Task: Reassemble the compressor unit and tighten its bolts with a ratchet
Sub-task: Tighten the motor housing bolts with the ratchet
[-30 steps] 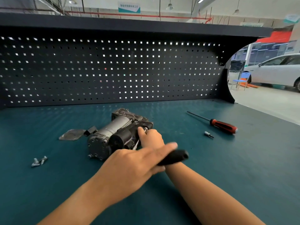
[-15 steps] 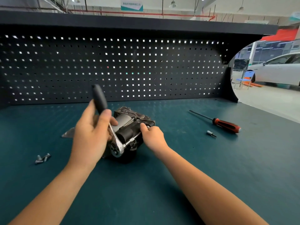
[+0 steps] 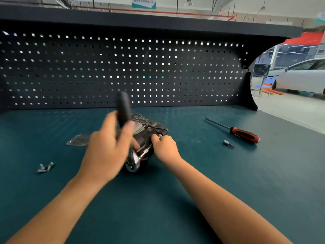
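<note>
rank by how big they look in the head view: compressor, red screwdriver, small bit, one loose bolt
1. compressor, though partly hidden
2. red screwdriver
3. small bit and loose bolt look alike, so they are left unranked

One head-worn view — looking forward and down, close over the workbench (image 3: 263,191).

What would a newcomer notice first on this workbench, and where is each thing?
At the centre, the left hand grips a black-handled ratchet, while the right hand pinches its extension at the compressor. A red-handled screwdriver lies to the right, and loose bolts lie at the far left.
</note>
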### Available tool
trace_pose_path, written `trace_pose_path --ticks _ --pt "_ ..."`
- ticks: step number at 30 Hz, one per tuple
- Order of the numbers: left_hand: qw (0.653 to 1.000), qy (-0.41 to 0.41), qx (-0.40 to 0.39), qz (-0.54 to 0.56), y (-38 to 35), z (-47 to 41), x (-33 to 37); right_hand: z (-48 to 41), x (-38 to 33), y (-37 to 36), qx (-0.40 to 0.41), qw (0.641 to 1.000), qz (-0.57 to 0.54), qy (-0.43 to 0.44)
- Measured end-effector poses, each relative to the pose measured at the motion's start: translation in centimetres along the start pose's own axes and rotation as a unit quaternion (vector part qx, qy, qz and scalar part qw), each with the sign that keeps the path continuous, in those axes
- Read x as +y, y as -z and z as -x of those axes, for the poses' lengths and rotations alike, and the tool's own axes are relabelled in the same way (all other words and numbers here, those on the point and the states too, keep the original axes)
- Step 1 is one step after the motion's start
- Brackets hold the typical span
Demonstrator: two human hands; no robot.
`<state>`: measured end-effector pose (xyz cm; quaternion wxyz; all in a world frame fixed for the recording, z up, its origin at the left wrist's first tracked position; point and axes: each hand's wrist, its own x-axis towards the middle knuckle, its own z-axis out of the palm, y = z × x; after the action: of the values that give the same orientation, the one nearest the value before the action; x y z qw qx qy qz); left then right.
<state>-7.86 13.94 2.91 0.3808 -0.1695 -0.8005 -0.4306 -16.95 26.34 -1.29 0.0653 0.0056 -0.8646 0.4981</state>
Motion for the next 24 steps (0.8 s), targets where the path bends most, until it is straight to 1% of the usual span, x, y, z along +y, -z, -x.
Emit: trace_pose_path --ticks 1,2,3,4,5,6,7,8,9,10,11,12,13,14,15,16,18,20,21,22,23,24 --pt "0.99 0.11 0.027 0.088 0.2 -0.6 -0.6 -0.1 0.0 -0.1 0.008 1.0 -0.004 -0.001" --pt "0.959 0.207 0.051 0.186 0.4 -1.1 -1.3 -0.1 -0.1 -0.1 0.008 1.0 -0.012 0.001" --pt "0.917 0.28 0.071 0.274 0.7 -1.5 -1.9 -0.2 -0.2 -0.1 0.01 1.0 -0.022 0.003" --pt "0.877 0.325 0.089 0.343 1.0 -1.8 -2.0 -0.1 -0.2 -0.1 0.009 1.0 -0.03 0.003" --pt "0.859 0.341 0.095 0.37 1.0 -1.9 -2.0 0.0 -0.1 -0.1 0.008 1.0 -0.029 -0.001" --pt "0.871 0.325 0.084 0.359 1.0 -1.8 -1.8 -0.1 -0.1 -0.1 0.009 0.999 -0.031 -0.003" --pt "0.9 0.285 0.057 0.326 0.9 -1.5 -1.4 -0.1 0.0 -0.1 0.013 0.999 -0.032 -0.002" --pt "0.932 0.222 0.02 0.286 0.8 -1.1 -0.9 -0.2 0.0 0.0 0.014 0.999 -0.033 -0.005" --pt "0.956 0.145 -0.026 0.252 0.7 -0.7 -0.3 -0.2 0.2 0.2 0.015 0.999 -0.029 -0.008" --pt "0.97 0.063 -0.082 0.22 0.7 -0.3 0.4 -0.3 0.3 0.3 0.008 1.0 -0.019 -0.004" --pt "0.976 -0.03 -0.139 0.162 0.6 0.1 0.8 -0.3 0.4 0.3 -0.005 1.0 -0.001 0.001" --pt "0.97 -0.126 -0.194 0.079 0.4 0.6 1.1 -0.4 0.4 0.3 -0.021 1.0 0.016 0.003" --pt "0.949 -0.207 -0.238 -0.011 0.2 1.1 1.3 -0.3 0.3 0.2 -0.021 0.999 0.033 -0.002" --pt "0.924 -0.264 -0.265 -0.085 -0.1 1.6 1.4 -0.2 0.2 0.3 -0.009 0.999 0.033 -0.013" --pt "0.904 -0.3 -0.273 -0.138 -0.4 2.0 1.4 -0.3 0.0 0.3 0.007 0.999 0.024 -0.023" --pt "0.894 -0.318 -0.268 -0.167 -0.6 2.4 1.4 -0.4 0.3 0.4 0.016 1.0 0.012 -0.023" --pt "0.9 -0.322 -0.231 -0.182 -0.5 2.3 1.3 -0.5 0.2 0.4 0.001 1.0 0.016 -0.011" --pt "0.93 -0.282 -0.158 -0.177 0.0 1.7 1.0 -0.5 0.4 0.3 -0.026 0.999 0.019 0.012" --pt "0.954 -0.228 -0.114 -0.158 0.3 1.3 0.9 -0.4 0.5 0.3 -0.018 1.0 0.016 0.017" --pt "0.98 -0.144 -0.074 -0.119 0.7 0.9 0.8 -0.4 0.5 0.3 -0.005 1.0 0.006 0.011" --pt "0.996 -0.047 -0.044 -0.058 0.9 0.4 0.5 -0.4 0.4 0.3 0.006 1.0 -0.007 0.005" --pt "0.998 0.052 -0.018 0.017 0.9 -0.2 -0.1 -0.4 0.3 0.1 0.014 1.0 -0.019 0.002"
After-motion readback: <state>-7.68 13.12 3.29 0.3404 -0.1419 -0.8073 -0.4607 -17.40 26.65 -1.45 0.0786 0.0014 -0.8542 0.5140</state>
